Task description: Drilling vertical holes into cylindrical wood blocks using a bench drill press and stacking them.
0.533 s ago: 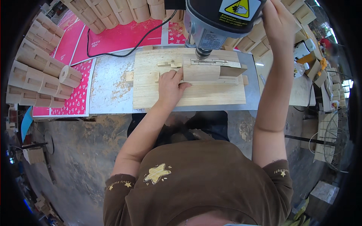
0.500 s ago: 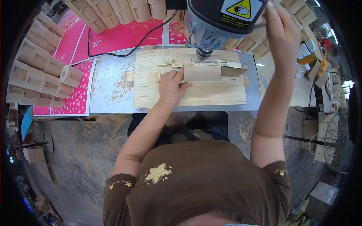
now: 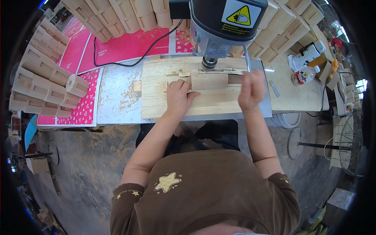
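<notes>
A pale rounded wooden block lies on a flat wooden board fitted with small wood strips. My left hand grips the block's left end, fingers at the far side and thumb along the near edge. Above the block hangs the drill press, its metal chuck close over the block's far part; the bit's tip is hidden. My right hand is closed around the low end of the press's metal lever, right of the block.
Stacks of slotted wooden pieces stand at the left, with more at the back. A black cable crosses the pink sheet. On the right are a plastic bottle, a white container and a small light-blue tool.
My right hand has swung down and toward me from beside the press head, bringing the lever down. The chuck sits lower relative to the press head. My left hand stays on the block.
</notes>
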`<move>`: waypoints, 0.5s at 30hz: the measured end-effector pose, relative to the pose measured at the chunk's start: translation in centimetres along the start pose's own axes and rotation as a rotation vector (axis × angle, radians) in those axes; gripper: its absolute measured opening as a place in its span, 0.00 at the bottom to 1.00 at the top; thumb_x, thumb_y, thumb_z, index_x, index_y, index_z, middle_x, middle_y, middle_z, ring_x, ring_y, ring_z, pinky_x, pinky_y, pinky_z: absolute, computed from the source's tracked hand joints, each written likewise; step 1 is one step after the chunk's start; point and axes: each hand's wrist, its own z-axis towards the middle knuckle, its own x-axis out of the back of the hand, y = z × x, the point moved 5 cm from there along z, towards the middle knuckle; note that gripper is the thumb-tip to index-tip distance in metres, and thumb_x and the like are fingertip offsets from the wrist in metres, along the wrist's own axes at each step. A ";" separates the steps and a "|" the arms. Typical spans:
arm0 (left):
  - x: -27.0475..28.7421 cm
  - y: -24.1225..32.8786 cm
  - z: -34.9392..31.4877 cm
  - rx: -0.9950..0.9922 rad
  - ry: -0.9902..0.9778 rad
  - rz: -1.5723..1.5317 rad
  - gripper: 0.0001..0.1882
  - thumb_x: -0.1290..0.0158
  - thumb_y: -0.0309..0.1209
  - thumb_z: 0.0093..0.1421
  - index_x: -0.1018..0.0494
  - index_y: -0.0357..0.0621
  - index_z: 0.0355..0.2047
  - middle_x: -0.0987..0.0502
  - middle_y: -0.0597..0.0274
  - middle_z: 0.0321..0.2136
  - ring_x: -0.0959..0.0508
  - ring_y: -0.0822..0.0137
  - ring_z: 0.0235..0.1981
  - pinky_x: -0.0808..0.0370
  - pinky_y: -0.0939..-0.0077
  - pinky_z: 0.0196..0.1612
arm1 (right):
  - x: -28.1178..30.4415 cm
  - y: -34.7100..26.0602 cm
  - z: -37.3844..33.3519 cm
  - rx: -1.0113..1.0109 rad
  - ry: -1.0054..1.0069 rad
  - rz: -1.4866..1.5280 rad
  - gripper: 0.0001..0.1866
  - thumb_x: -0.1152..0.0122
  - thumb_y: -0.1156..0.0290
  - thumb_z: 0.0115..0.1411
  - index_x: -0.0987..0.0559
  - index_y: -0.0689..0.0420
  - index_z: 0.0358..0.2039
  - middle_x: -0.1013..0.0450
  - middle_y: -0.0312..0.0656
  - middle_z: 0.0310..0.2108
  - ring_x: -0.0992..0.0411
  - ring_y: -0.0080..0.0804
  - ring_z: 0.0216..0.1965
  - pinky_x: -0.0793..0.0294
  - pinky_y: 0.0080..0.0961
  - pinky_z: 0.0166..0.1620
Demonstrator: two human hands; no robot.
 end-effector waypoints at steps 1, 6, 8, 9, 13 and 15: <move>-0.1 0.1 0.1 -0.005 0.004 -0.001 0.31 0.36 0.37 0.40 0.28 0.43 0.47 0.30 0.63 0.24 0.29 0.59 0.31 0.35 0.64 0.40 | 0.8 -0.2 1.8 -0.055 0.025 -0.020 0.04 0.43 0.79 0.52 0.24 0.61 0.30 0.32 0.42 0.21 0.35 0.36 0.23 0.34 0.31 0.31; -0.3 -0.8 0.1 0.075 -0.040 -0.080 0.32 0.34 0.37 0.37 0.27 0.45 0.47 0.29 0.62 0.25 0.28 0.58 0.32 0.33 0.63 0.40 | -0.1 1.7 14.7 -0.277 -0.180 -0.239 0.11 0.54 0.73 0.62 0.24 0.64 0.36 0.28 0.38 0.28 0.30 0.22 0.32 0.34 0.17 0.37; -0.2 -0.5 0.9 0.153 -0.057 -0.184 0.32 0.33 0.37 0.36 0.25 0.46 0.45 0.27 0.61 0.27 0.27 0.57 0.33 0.32 0.62 0.39 | -2.1 5.4 17.1 -0.345 -0.175 -0.175 0.13 0.52 0.68 0.61 0.23 0.64 0.35 0.26 0.46 0.29 0.29 0.27 0.32 0.32 0.22 0.37; 0.0 -0.8 1.1 0.239 -0.074 -0.281 0.31 0.33 0.37 0.34 0.24 0.46 0.43 0.26 0.61 0.28 0.26 0.57 0.34 0.31 0.61 0.38 | -3.2 6.5 17.6 -0.417 -0.176 -0.099 0.16 0.50 0.64 0.60 0.22 0.65 0.33 0.25 0.53 0.30 0.27 0.32 0.32 0.31 0.28 0.37; -1.2 -2.0 0.6 0.207 0.025 -0.297 0.26 0.32 0.37 0.30 0.23 0.45 0.33 0.26 0.60 0.32 0.26 0.57 0.37 0.30 0.61 0.37 | -2.1 6.0 14.0 -0.277 -0.184 0.146 0.20 0.54 0.63 0.65 0.32 0.56 0.55 0.28 0.42 0.42 0.30 0.28 0.41 0.31 0.26 0.43; -0.5 -0.8 0.6 0.074 0.155 -0.228 0.23 0.31 0.30 0.31 0.25 0.40 0.30 0.28 0.57 0.34 0.24 0.58 0.32 0.27 0.65 0.37 | -0.6 8.0 8.3 -0.488 -0.291 0.056 0.24 0.54 0.66 0.66 0.40 0.57 0.61 0.30 0.39 0.44 0.32 0.26 0.43 0.32 0.23 0.45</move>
